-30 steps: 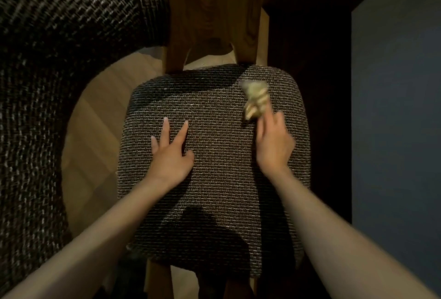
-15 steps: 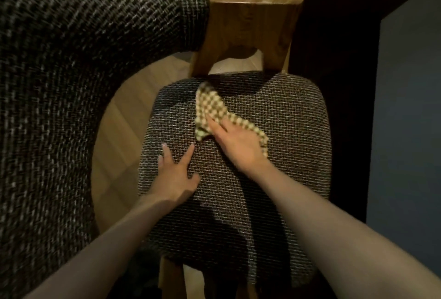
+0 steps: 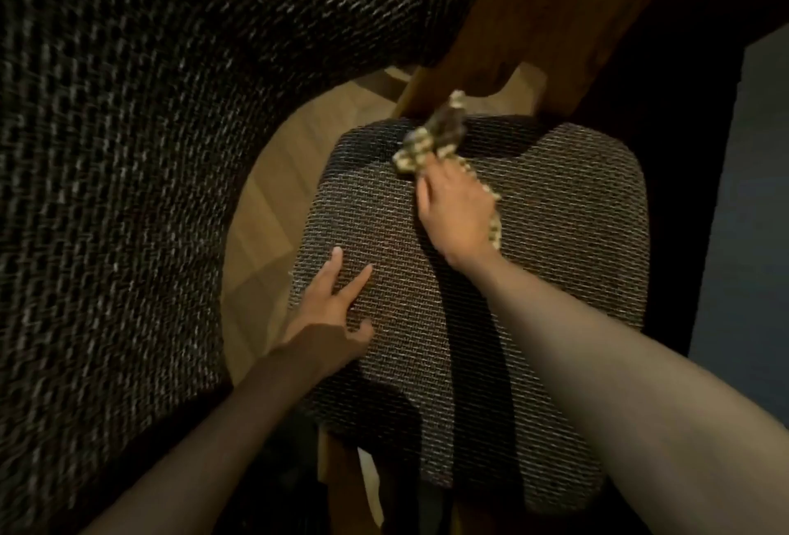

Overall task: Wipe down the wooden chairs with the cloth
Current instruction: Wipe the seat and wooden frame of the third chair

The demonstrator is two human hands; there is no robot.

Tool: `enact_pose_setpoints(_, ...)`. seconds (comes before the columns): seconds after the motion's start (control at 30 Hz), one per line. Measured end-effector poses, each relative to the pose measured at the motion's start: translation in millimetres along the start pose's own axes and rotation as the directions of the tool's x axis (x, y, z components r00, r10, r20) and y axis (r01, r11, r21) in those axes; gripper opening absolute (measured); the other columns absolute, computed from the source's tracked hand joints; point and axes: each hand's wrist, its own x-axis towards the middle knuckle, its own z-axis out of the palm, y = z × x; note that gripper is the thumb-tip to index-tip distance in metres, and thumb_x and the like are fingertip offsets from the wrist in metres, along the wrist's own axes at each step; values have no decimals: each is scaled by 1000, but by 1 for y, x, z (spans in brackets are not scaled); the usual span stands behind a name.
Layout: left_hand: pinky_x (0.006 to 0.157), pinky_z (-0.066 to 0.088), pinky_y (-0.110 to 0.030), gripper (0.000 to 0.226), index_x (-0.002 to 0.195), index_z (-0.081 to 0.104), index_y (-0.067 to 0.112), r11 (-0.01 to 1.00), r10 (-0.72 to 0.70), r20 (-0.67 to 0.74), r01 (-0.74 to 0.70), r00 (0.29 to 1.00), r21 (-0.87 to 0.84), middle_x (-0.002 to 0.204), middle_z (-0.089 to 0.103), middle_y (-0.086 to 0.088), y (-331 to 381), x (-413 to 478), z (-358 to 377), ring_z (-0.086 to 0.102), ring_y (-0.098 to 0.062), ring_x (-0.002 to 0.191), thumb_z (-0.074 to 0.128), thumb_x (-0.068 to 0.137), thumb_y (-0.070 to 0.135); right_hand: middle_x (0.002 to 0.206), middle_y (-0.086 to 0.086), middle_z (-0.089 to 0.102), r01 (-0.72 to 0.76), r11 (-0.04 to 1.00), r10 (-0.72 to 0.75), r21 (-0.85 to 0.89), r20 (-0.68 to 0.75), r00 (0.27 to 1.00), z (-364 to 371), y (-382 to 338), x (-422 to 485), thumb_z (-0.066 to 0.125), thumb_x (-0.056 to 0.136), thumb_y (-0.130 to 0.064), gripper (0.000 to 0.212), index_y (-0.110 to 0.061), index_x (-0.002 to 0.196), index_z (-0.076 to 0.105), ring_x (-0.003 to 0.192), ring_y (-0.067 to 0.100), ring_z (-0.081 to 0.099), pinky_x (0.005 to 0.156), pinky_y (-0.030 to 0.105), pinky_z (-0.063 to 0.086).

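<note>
Gripping the bunched cloth (image 3: pixel 428 142), the right hand (image 3: pixel 459 214) should reach the backrest (image 3: pixel 555 22) just beyond; left hand (image 3: pixel 331 308) rests spread.

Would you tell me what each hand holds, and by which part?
The right hand grips the checked cloth around its middle; the left hand holds nothing, resting open on the seat cushion.

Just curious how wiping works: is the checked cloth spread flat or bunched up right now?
Bunched up. The cloth pokes out crumpled beyond the right hand, which grips it on the seat cushion.
</note>
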Motion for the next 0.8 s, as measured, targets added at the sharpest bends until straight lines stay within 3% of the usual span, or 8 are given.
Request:
enact_pose_setpoints(0.1, 117, 5, -27, 66, 151, 10, 28, 999, -37, -19, 38, 999, 22, 158, -14, -4, -6, -2, 5, -3, -21, 146, 46, 96, 26, 93, 2, 66, 319, 947, -321, 38, 103, 941, 11, -18, 1, 50, 94, -32, 34, -18, 123, 60, 72, 19, 62, 51, 25, 42)
enact_pose_setpoints(0.27, 118, 7, -34, 72, 150, -9, 20, 967, -253, 18, 252, 967, 29, 154, -21, -20, -1, -17, 20, -9, -33, 145, 40, 98, 30, 86, 4, 66, 664, 722, -691, 193, 250, 679, 16, -15, -29, 46, 95, -29, 36, -16, 127, 56, 54, 13, 53, 32, 15, 30)
enact_pose_setpoints(0.37, 117, 4, -33, 76, 150, -10, 19, 973, -230, 22, 230, 973, 4, 154, -19, -22, -5, -21, 21, -9, -34, 145, 42, 97, 34, 105, 7, 64, 606, 791, -603, 79, 260, 754, 1, -4, 1, 51, 95, -20, 42, -19, 136, 42, 73, 20, 65, 42, 28, 47)
enact_pose_setpoints(0.47, 117, 5, -33, 77, 151, -4, 23, 978, -203, 18, 204, 979, -54, 156, -14, -18, -9, -21, 18, -5, -31, 146, 47, 95, 35, 109, 9, 58, 346, 932, -317, -106, 222, 922, -8, -3, 32, 48, 94, -17, 30, -13, 124, 48, 85, 27, 63, 56, 33, 37)
enact_pose_setpoints(0.57, 118, 7, -35, 82, 151, -3, 25, 983, -180, 21, 180, 983, -36, 157, -14, -16, -14, -21, 19, -4, -30, 146, 52, 92, 35, 110, 9, 59, 206, 976, -184, -74, 227, 956, 2, -41, 37, 45, 97, -24, 21, -14, 113, 53, 92, 30, 61, 64, 35, 41)
enact_pose_setpoints(0.63, 119, 6, -36, 84, 151, -5, 28, 985, -171, 40, 173, 984, -25, 157, -18, -12, -18, -22, 20, -7, -27, 146, 53, 91, 35, 111, 8, 58, 345, 938, -329, -21, 250, 911, 13, -70, 24, 34, 101, -29, 29, -17, 119, 53, 94, 28, 59, 68, 37, 47)
enact_pose_setpoints(0.7, 119, 6, -36, 83, 150, -7, 28, 985, -170, 71, 170, 983, 8, 156, -22, -7, -20, -24, 20, -8, -25, 146, 52, 92, 34, 111, 6, 58, 546, 836, -530, 51, 334, 779, 15, -84, 2, 30, 103, -32, 32, -17, 122, 51, 88, 22, 59, 59, 32, 48)
enact_pose_setpoints(0.8, 119, 5, -37, 79, 151, -6, 27, 986, -166, 80, 163, 983, 38, 156, -24, -5, -19, -27, 20, -7, -24, 146, 48, 94, 35, 118, 4, 56, 643, 756, -629, 122, 404, 664, 8, -71, -8, 31, 103, -33, 33, -19, 129, 47, 90, 21, 61, 50, 28, 39)
